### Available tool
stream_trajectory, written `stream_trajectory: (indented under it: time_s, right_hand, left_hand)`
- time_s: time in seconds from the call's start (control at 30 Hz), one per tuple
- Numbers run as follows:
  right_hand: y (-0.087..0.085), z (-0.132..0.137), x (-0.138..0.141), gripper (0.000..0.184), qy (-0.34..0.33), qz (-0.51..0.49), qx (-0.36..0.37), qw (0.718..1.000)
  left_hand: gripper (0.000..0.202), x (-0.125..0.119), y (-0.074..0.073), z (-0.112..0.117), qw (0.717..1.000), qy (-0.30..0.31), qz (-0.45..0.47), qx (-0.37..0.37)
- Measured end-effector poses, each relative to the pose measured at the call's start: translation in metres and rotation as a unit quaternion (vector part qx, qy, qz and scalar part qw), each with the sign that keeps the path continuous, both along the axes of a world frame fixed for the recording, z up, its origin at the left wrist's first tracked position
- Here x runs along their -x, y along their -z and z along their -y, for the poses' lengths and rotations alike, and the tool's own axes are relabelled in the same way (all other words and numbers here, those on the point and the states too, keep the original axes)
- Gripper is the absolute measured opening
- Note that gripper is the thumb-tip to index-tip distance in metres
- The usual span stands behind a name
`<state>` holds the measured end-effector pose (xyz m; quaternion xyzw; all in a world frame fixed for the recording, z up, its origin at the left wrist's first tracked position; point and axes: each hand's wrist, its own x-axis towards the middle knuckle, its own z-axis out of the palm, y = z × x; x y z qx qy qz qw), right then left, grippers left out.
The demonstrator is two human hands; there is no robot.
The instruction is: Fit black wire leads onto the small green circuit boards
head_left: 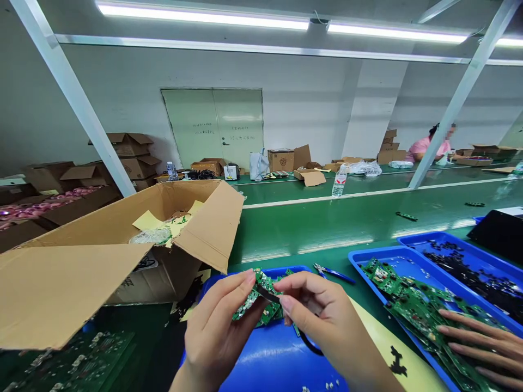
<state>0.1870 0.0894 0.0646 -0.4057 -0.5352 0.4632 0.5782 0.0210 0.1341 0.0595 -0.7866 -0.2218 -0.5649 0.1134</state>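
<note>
My left hand (218,326) and my right hand (322,318) meet over a blue tray (269,359) close in front of me. Both pinch a small green circuit board (261,296) between thumb and fingertips, left from the left side, right from the right. A thin dark piece lies across the board at my right thumb. More green boards lie in the tray just behind the held one.
An open cardboard box (122,256) stands at the left. Blue-handled pliers (333,272) lie on the green bench. Another blue tray of boards (408,294) sits at the right, with another person's hand (486,343) on it. A water bottle (339,182) stands further back.
</note>
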Motion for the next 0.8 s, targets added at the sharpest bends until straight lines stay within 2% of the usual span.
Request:
stream_trajectory:
  time_s: [0.27, 0.5, 0.67, 0.8]
  right_hand:
    - [0.0, -0.007, -0.004, 0.007, -0.028, 0.026, -0.004, 0.999]
    - [-0.001, -0.007, -0.006, 0.008, -0.014, 0.085, -0.057, 0.995]
    - [-0.001, -0.006, -0.001, 0.011, 0.06, 0.137, -0.173, 0.974]
    - [0.0, -0.006, 0.004, 0.009, 0.113, 0.154, -0.268, 0.944]
  left_hand:
    - [0.023, 0.003, -0.005, 0.001, 0.997, 0.051, -0.029, 0.055]
    - [0.025, 0.0, -0.009, 0.001, 0.985, 0.12, -0.008, 0.127]
    - [0.046, -0.004, -0.002, 0.003, 0.949, 0.194, 0.059, 0.243]
    - [0.043, -0.009, -0.003, 0.008, 0.933, 0.205, 0.075, 0.287]
